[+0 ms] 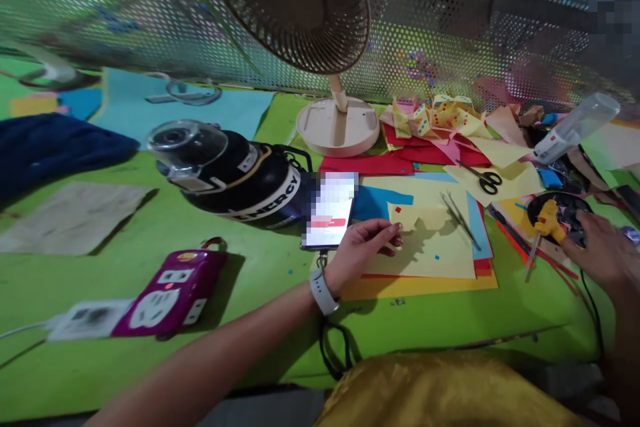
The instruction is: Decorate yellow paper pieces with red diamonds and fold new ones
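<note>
Nearest, at the edge of a green table, a person's left hand, wearing a watch on the wrist, pinches thumb and fingertips closed on a pale yellow paper strip. A small red square sits near the strip's left end. The strip is over stacked coloured sheets.

To the right, the right hand is loosely curved, fingers parted, at a yellow glue gun over a black dish; I cannot tell whether it has hold of the gun.

The step in hand appears to be working the strip, with glue within reach. The next move seems to call for a sure grip on the gun and a steady strip.

Farther back are tweezers, a lit phone, black-handled scissors, dotted yellow paper pieces and a fan.
</note>
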The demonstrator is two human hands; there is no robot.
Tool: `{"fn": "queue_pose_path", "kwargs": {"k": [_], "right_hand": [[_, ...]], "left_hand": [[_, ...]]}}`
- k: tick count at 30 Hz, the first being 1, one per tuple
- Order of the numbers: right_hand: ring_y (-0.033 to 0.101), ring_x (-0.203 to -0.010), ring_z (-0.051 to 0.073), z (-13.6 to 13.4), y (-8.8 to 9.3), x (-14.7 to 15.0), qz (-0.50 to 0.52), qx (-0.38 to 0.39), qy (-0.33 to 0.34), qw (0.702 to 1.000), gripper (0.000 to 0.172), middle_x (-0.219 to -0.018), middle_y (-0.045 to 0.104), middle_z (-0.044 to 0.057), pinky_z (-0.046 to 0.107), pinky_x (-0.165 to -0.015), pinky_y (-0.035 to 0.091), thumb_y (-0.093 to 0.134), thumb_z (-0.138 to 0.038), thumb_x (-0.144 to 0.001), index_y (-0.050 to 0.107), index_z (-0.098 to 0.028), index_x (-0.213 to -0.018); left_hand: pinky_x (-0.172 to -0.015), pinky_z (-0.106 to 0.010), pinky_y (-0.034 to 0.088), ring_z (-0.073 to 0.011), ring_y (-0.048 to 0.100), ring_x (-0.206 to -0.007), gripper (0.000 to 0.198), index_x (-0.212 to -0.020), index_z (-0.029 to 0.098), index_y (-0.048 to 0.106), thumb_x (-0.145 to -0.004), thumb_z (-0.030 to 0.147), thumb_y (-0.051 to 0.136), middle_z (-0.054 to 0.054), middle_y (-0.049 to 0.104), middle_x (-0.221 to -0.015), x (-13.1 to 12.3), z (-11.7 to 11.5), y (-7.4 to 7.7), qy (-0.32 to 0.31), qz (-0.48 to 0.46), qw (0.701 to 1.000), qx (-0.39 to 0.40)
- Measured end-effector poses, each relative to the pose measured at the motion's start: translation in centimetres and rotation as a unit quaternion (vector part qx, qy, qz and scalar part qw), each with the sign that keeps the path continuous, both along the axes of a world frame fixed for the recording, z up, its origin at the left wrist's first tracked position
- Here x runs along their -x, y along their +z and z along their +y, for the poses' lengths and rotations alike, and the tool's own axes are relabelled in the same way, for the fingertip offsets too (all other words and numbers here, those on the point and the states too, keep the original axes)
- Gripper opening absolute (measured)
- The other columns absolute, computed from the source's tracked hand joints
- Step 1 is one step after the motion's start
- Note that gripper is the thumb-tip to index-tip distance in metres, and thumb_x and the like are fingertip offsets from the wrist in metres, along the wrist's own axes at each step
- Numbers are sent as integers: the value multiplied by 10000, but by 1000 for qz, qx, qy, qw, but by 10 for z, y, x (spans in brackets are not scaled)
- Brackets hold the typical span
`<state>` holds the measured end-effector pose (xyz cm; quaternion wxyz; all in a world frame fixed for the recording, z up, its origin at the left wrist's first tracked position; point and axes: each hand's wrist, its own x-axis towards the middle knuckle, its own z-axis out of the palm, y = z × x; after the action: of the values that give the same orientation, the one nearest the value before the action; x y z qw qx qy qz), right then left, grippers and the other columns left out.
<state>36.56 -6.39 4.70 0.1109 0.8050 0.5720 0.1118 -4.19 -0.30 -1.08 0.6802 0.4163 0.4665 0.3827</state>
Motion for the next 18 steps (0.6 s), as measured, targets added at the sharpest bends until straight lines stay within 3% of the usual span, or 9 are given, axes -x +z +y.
{"fn": "queue_pose_path", "kwargs": {"k": [4,9,13,18], "right_hand": [[588,-1131,319,2,-8,-2,21,98,-55,993,623,-1324,537,180,414,-862,502,387,-470,-859,463,-128,-1374],[611,-1062,322,5,-14,3,19,92,-32,995,537,-1180,590,188,412,-800,493,382,-419,-855,513,-153,-1303],[603,-1063,329,-2,-20,-11,13,23,-23,999,480,-1129,611,174,429,-795,500,384,-419,-843,567,-190,-1223],[618,-1033,313,-5,-27,-24,53,-219,10,974,505,-1085,637,172,411,-903,501,447,-455,-795,554,-189,-1211]], "left_hand": [[-547,-194,516,-96,612,-598,320,-754,150,681,-696,455,756,-9,682,-660,0,0,0,-4,-11,1000,-4],[-556,-208,519,-101,613,-599,304,-769,148,683,-716,442,742,-15,681,-666,0,0,-4,-7,-14,1000,-11],[-561,-228,526,-114,619,-607,312,-793,150,686,-720,450,734,-22,685,-681,0,0,-8,-6,-16,1000,-11],[-580,-243,532,-130,633,-635,335,-813,153,683,-726,474,720,-30,691,-700,-1,0,-10,-6,-16,1000,-18]]}}
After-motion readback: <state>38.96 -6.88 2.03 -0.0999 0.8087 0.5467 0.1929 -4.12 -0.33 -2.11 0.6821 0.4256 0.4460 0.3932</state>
